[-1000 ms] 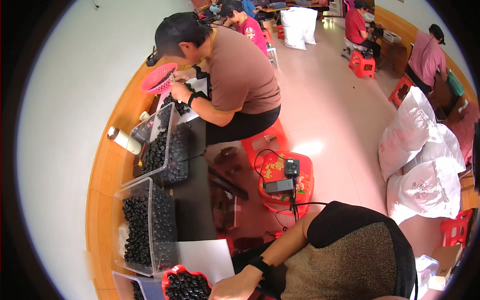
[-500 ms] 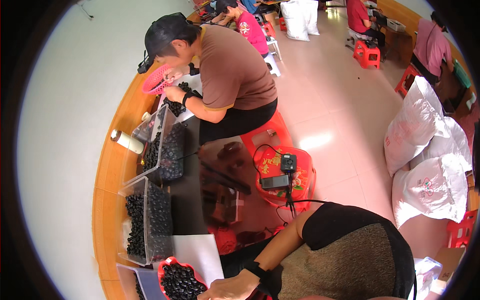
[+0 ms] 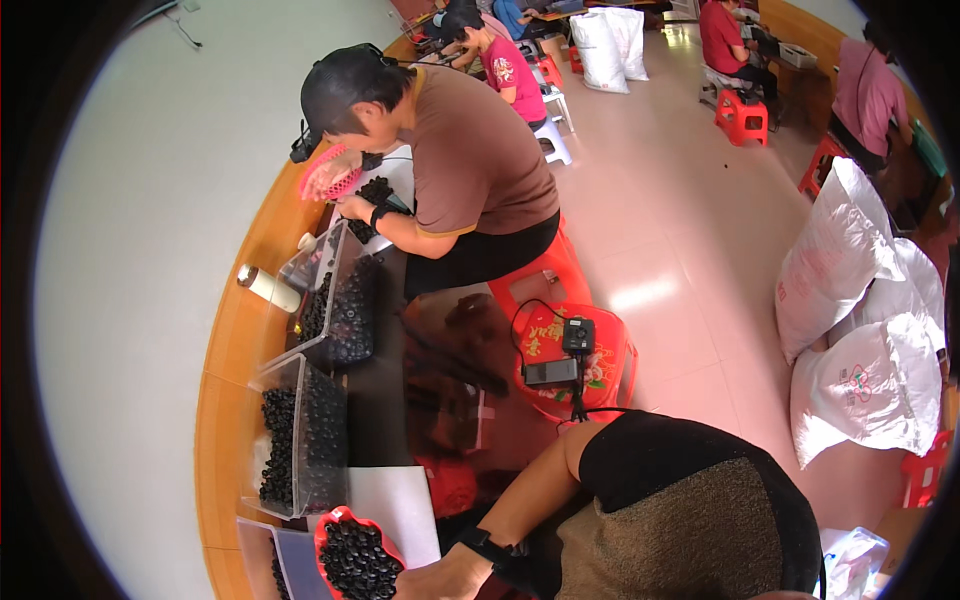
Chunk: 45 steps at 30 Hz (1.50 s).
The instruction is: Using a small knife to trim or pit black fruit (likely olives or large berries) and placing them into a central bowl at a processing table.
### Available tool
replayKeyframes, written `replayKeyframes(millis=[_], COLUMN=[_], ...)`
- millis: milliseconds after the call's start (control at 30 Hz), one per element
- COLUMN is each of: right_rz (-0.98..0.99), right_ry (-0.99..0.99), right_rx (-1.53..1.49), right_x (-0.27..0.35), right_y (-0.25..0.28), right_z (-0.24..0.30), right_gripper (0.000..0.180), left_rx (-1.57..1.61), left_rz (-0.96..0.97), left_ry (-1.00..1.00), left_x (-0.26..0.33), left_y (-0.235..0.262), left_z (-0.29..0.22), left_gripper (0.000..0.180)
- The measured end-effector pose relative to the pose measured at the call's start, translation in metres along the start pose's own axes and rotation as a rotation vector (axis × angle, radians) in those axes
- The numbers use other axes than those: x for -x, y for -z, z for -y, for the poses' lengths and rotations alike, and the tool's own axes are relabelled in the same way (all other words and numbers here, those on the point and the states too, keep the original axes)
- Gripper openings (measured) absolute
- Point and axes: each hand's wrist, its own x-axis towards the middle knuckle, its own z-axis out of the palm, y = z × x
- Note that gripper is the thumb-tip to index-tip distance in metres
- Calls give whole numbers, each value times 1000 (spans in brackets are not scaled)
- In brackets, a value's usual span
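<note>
My left hand (image 3: 450,580), with a black watch band on the wrist, reaches from the lower edge to a red tray (image 3: 325,522) heaped with small black round pieces (image 3: 355,562). The fingers appear to grip the tray's right rim. The tray sits over a white sheet (image 3: 398,500) on the orange wooden table (image 3: 225,400). My right hand is out of view.
Two clear bins (image 3: 300,440) (image 3: 340,300) of black pieces stand along the table, with a white bottle (image 3: 265,287) beside them. A co-worker (image 3: 470,160) holds a pink tray (image 3: 325,178). A red stool (image 3: 610,350) carries black devices. White sacks (image 3: 850,300) stand at the right.
The view has shifted a little. My left hand stays at the red tray. The co-worker has leaned closer over the pink tray.
</note>
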Motion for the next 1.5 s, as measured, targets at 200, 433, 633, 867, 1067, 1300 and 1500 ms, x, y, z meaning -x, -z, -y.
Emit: replayKeyframes(millis=[200,433,633,867,1067,1300,1500], right_rz=[-93,-152,-251,-379,-348,-127,60], right_ry=[31,-62,-177,-210,-614,-563,-423], right_rx=[220,62,31,161,127,291,523], right_x=[-8,-17,-37,-45,-45,-34,-49], right_y=[9,19,17,38,45,45,34], right_z=[-25,-51,-70,-93,-91,-93,-88], right_gripper=[19,22,17,14,22,30,40], left_rx=[62,167,208,146,310,453,545], left_rz=[30,37,-261,-106,-67,-32,-31], left_ry=[34,93,17,92,121,140,91], left_x=[-25,-56,-34,-57,-62,-62,-61], left_y=[0,-5,43,44,79,105,115], left_z=[-1,15,5,-18,-15,1,10], left_gripper=[27,28,29,27,21,22,29])
